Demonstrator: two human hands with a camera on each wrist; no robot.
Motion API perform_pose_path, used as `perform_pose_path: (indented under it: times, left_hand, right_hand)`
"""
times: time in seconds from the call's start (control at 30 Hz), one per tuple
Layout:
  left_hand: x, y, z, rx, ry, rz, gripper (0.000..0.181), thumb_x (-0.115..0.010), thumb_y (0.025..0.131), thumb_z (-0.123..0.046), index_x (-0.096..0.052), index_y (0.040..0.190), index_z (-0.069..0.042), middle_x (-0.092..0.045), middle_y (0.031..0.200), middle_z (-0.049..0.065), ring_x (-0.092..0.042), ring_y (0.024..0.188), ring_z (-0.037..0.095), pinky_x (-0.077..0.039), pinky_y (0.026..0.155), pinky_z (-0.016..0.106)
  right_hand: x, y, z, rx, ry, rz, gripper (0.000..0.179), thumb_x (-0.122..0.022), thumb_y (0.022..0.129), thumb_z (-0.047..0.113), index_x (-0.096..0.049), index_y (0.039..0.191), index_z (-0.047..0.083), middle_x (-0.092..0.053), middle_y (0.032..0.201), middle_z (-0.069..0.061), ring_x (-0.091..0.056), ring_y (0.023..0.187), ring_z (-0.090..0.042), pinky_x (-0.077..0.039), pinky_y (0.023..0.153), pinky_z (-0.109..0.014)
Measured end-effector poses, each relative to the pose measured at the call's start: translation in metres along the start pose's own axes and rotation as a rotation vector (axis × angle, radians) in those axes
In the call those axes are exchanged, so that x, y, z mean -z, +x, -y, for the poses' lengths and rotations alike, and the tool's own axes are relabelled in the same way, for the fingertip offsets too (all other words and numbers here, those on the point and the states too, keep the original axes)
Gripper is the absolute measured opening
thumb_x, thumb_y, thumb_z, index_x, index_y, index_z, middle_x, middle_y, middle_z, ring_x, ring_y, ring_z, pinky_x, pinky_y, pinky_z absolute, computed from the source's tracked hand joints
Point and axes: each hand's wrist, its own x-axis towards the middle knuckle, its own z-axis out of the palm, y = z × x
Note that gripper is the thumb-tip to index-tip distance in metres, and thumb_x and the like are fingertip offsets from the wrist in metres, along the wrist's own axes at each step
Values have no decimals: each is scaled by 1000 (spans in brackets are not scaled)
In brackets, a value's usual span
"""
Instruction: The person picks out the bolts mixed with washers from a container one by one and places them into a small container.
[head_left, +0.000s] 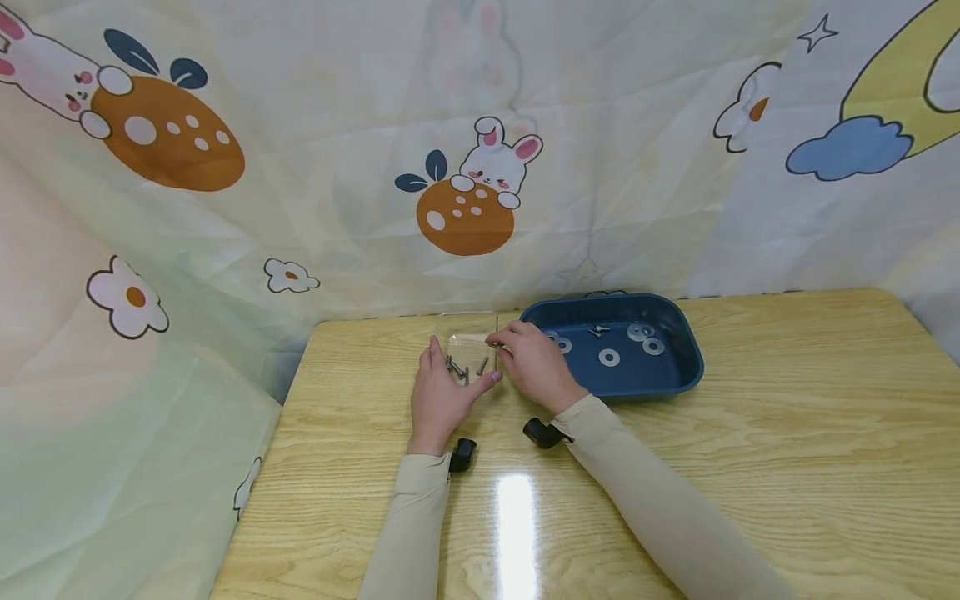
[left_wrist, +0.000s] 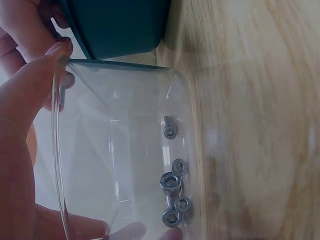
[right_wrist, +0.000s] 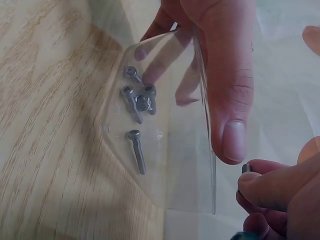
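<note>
A clear plastic box (head_left: pixel 471 340) stands on the table, with several silver socket-head bolts (right_wrist: pixel 137 152) on its bottom. My left hand (head_left: pixel 441 402) holds the box, its thumb along the near rim and the fingers round the far side, seen through the plastic in the right wrist view. Just outside the box's right side, my right hand (head_left: pixel 543 368) pinches a small bolt (right_wrist: pixel 246 168) between thumb and forefinger. Only the bolt's threaded end shows; the rest is hidden by the fingers.
Right of the box is a dark blue tray (head_left: pixel 701 367), partly overlapped by my right hand. Flat washers (head_left: pixel 609 357) and a few bolts (head_left: pixel 598 331) lie in it. Behind the wooden table (head_left: pixel 810 467) hangs a printed cloth (head_left: pixel 337 208).
</note>
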Motion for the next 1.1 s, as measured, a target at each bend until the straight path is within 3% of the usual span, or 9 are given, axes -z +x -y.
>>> perform_pose_path:
  times: [0.8,1.1]
  left_hand:
    - [-1,1,1,-4,-9,-1,127,-61,59,-80,-12,149,-4,-28,145,18,-42,122,34,-41,93,45]
    - [-1,1,1,-7,-5,-3,127,-62,59,-79,-12,149,-4,-29,145,18,-44,120,35,-42,91,45]
  right_hand:
    - [-9,8,1,20,-56,53,13,-65,87,12,-73,96,17,-61,92,3,-55,86,-13,-50,71,-29]
    - [-10,7,1,32,-55,33,11,-66,86,13,-73,94,16,-62,91,2,-56,87,-14,-50,71,-30]
